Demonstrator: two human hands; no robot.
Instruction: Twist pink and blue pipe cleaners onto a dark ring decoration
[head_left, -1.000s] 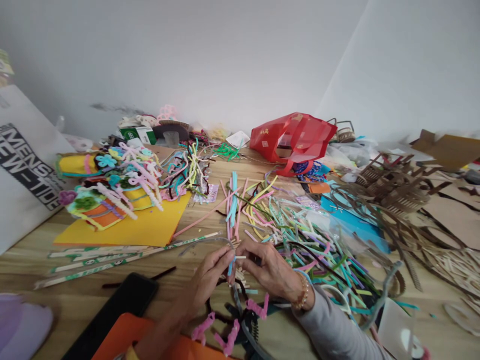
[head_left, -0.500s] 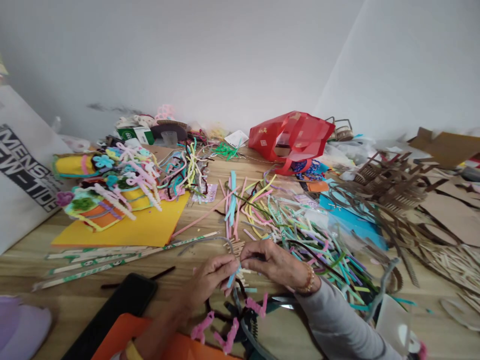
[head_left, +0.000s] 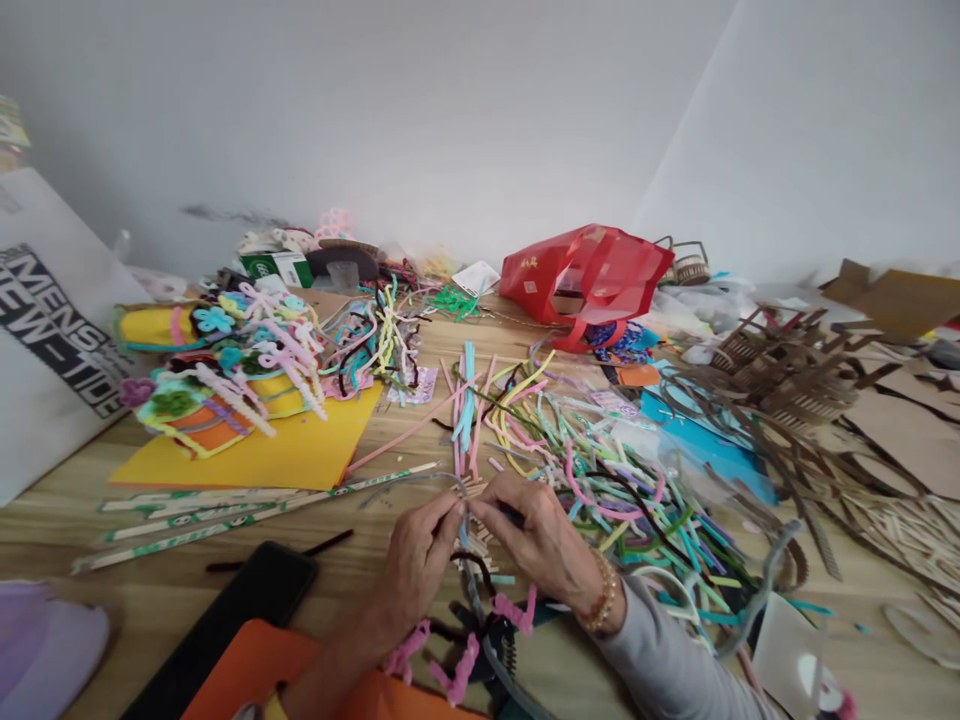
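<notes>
My left hand (head_left: 421, 550) and my right hand (head_left: 541, 535) meet at the middle front of the table, thumbs and forefingers closed. Between their fingertips runs a thin grey pipe cleaner (head_left: 460, 484), with a light blue bit beside it mostly hidden by the fingers. The grey strand appears to continue downward below the hands as a thicker grey length (head_left: 474, 592). Beneath the hands lie pink coiled pipe cleaners (head_left: 459, 676), dark brown pipe cleaner pieces (head_left: 484, 574) and a dark toothed object (head_left: 504, 652) I cannot name. Short wooden sticks (head_left: 477, 550) show just behind the fingers.
A heap of coloured pipe cleaners (head_left: 637, 490) spreads to the right, before brown woven baskets (head_left: 795, 365). Left are a yellow sheet (head_left: 262, 462) under decorated baskets (head_left: 202, 425), long paper-wrapped sticks (head_left: 255, 515) and a black phone (head_left: 225, 620). A red bag (head_left: 547, 270) lies behind.
Both hands have turned and drawn closer together on the grey pipe cleaner. The light blue end that stuck out below the left fingers is now mostly covered. My right forearm has shifted slightly left.
</notes>
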